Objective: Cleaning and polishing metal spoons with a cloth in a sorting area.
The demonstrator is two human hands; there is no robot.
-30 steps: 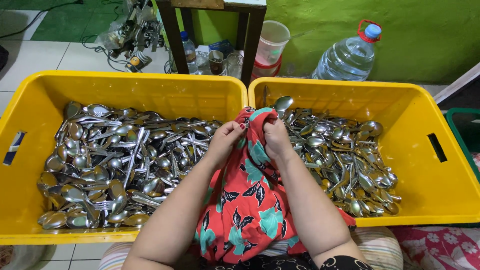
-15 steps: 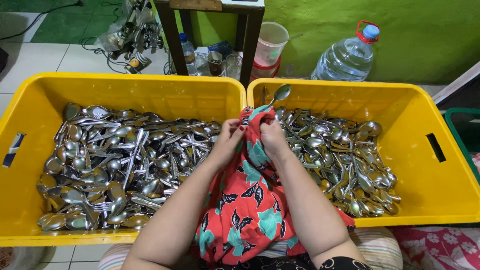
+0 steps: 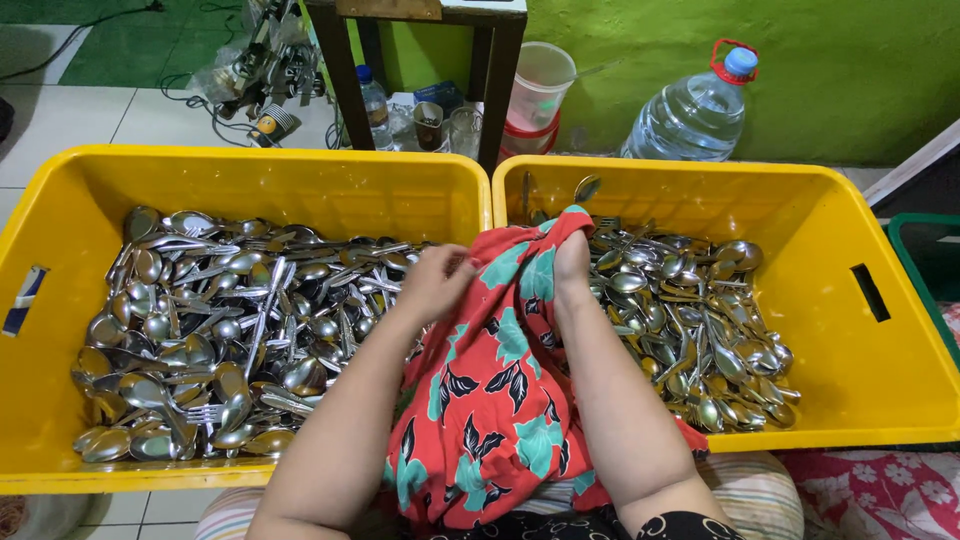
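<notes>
Red floral cloth point(image 3: 500, 400) drapes from our lap up to the seam between two yellow crates point(image 3: 300, 190), at 12 o'clock from us. Our left hand point(image 3: 435, 282) and right hand point(image 3: 572, 262) have fingers clamped on its top, a spoon point(image 3: 585, 188) poking out above.

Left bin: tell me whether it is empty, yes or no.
No, the left bin is heaped with spoons and a few forks beside the left hand.
</notes>
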